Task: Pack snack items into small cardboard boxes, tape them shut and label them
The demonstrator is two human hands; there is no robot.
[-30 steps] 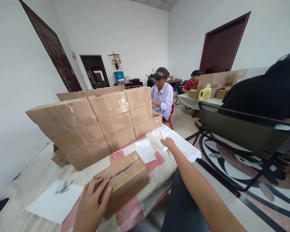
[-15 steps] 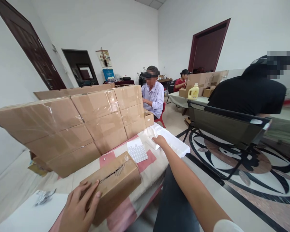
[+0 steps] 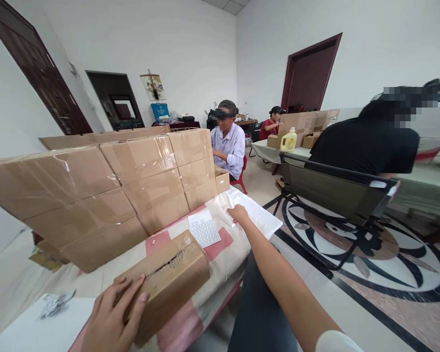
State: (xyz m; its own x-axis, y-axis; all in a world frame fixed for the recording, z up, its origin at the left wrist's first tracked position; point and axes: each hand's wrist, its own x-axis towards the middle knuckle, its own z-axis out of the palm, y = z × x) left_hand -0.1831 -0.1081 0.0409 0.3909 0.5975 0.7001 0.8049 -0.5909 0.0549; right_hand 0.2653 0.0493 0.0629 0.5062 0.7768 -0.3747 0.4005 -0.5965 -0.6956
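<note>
My left hand (image 3: 112, 315) rests with spread fingers on the near end of a small cardboard box (image 3: 166, 278) that has a torn taped seam on top. It lies on a table with a red and cream cloth (image 3: 220, 266). My right hand (image 3: 238, 213) reaches far across the table, its fingers curled down onto a small white slip lying on a white sheet (image 3: 258, 215). What the fingers hold, if anything, is hidden. A sticker sheet with rows of small labels (image 3: 204, 229) lies between the box and my right hand.
A wall of stacked taped cartons (image 3: 106, 190) lines the table's far side. White paper with small metal pieces (image 3: 55, 304) lies at the left. A person in black sits on a folding chair (image 3: 337, 188) to the right. Two more people sit at tables behind, near a yellow bottle (image 3: 288, 141).
The view has swung slightly to the right and down. Both hands stay where they were, the left on the box and the right on the white sheet.
</note>
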